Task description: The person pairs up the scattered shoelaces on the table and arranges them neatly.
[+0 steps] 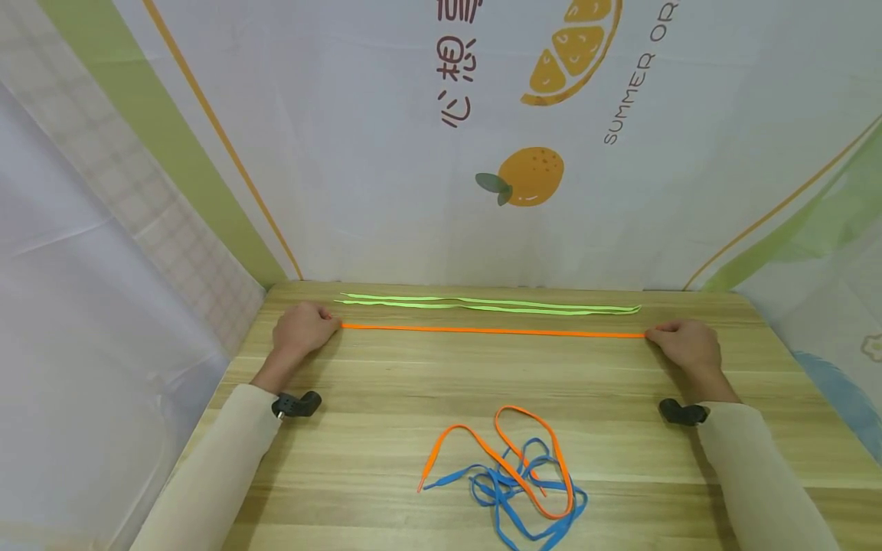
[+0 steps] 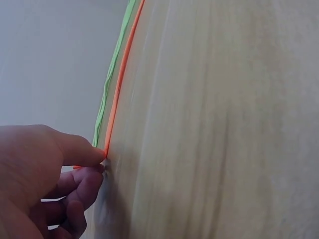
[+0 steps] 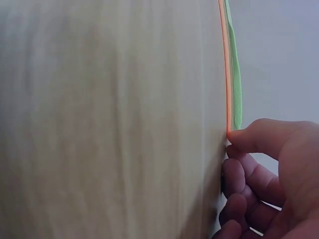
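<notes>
An orange shoelace [image 1: 492,330] is stretched straight from side to side near the back of the table. My left hand [image 1: 303,329] pinches its left end between thumb and finger; a short orange tip pokes out past the thumb in the left wrist view. At the other end my right hand [image 1: 687,346] pinches the lace the same way. Just behind it lies a light green shoelace [image 1: 496,306], doubled into two nearly parallel strands, with its bend at the right. Neither hand is seen gripping the green lace.
Nearer the front of the wooden table [image 1: 344,451], a loosely tangled blue shoelace [image 1: 506,505] lies with another orange shoelace [image 1: 566,467] looped over it. A white printed curtain [image 1: 386,191] hangs along the table's back edge, and cloth hangs at both sides.
</notes>
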{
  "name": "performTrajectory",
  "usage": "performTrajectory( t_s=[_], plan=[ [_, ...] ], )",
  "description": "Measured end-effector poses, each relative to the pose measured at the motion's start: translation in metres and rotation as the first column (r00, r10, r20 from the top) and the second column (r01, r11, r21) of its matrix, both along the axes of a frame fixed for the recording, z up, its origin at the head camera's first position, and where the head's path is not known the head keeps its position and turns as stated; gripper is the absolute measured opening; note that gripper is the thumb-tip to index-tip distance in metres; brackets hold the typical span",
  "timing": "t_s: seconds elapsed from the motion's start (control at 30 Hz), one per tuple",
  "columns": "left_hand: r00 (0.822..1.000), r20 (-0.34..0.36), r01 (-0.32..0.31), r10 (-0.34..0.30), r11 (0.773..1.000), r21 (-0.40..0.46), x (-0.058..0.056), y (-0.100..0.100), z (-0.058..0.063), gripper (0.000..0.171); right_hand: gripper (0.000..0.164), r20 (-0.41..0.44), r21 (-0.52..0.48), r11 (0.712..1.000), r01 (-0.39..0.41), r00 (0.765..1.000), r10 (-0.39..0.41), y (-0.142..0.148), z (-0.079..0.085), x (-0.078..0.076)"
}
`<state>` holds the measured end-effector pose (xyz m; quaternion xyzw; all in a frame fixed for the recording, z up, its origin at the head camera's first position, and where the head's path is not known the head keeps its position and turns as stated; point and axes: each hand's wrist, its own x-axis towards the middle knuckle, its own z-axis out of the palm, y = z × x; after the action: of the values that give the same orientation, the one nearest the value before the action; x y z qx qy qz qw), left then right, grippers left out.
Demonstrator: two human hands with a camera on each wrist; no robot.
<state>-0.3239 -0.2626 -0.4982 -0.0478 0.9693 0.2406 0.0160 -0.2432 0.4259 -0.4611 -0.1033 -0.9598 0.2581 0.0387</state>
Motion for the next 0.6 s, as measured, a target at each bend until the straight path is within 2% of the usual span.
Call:
performTrajectory(
  t_s=[0.13,0.2,0.23,0.43,0.6],
  plan=[
    [0.999,0.040,-0.017,0.018,1.000,-0.010,0.020,0.015,0.029,0.026,0.047,0.015,0.007,1.000,0.005,1.000,-0.005,0.001,0.001,0.001],
    [1.000,0.023,-0.017,0.017,1.000,-0.019,0.023,0.017,0.033,0.027,0.049,0.022,0.010,1.000,0.007,1.000,-0.007,0.003,0.001,0.001],
    [0.999,0.030,-0.019,0.019,1.000,-0.014,0.029,0.020,0.040,0.028,0.050,0.025,0.011,1.000,0.009,1.000,-0.010,0.003,0.000,0.001],
    [0.999,0.036,-0.035,0.036,0.999,-0.029,0.040,0.027,0.050,0.036,0.058,0.041,0.013,1.000,0.023,0.999,-0.024,0.008,-0.002,0.002],
    [0.999,0.020,-0.037,0.037,0.999,-0.037,0.041,0.026,0.050,0.040,0.065,0.066,0.012,0.999,0.050,0.997,-0.051,0.011,-0.002,0.003]
  ],
)
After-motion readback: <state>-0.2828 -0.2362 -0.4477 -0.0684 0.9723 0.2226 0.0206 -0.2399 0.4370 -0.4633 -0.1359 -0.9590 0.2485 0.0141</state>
